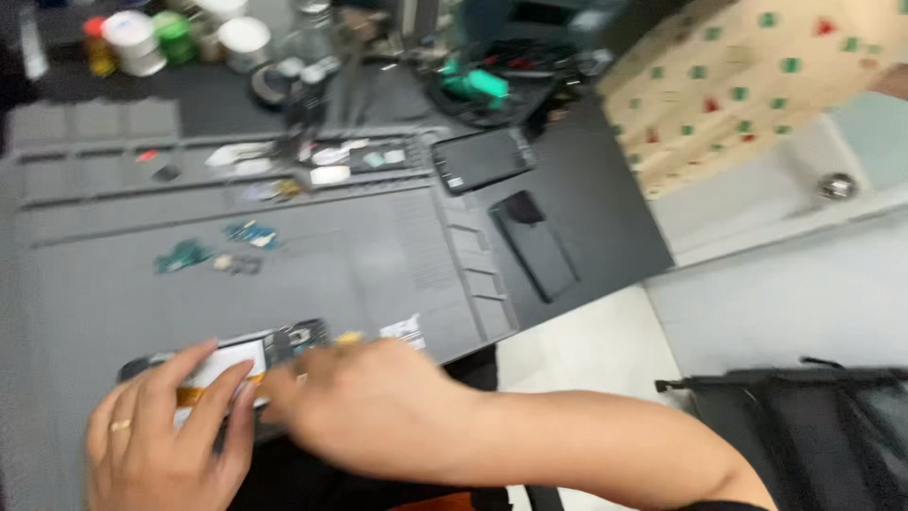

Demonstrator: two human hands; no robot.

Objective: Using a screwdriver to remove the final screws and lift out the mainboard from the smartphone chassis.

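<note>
Pressing down along the near edge of an opened phone [248, 352], the fingers [194, 364] of the left hand [161, 445] were spread flat across its pale inner panel, steadying the device rather than closing round it; a ring was worn on one of them. The right hand [364, 402] was laid against the phone's right side, its fingertips hidden behind the knuckles and blurred by movement, so whether anything was pinched between them could not be told. The phone was kept at the near edge of the grey work mat [378, 274], lying flat, with its exposed dark upper part toward the far side. For such work to be done well, it was judged that the device should be held down evenly by the flat left hand so that it would not slide, while only light, controlled force was applied from the right side, since thin inner parts could easily be bent or torn. Small green circuit pieces [184, 255] had been set out farther up the mat, well apart from the hands. Two dark phones [534, 241] were lying to the right of the mat on the black surface [605, 189], and white jars [132, 38] were standing at the far left corner. A black bag [804, 426] was seen lower right, off the surface.
</note>
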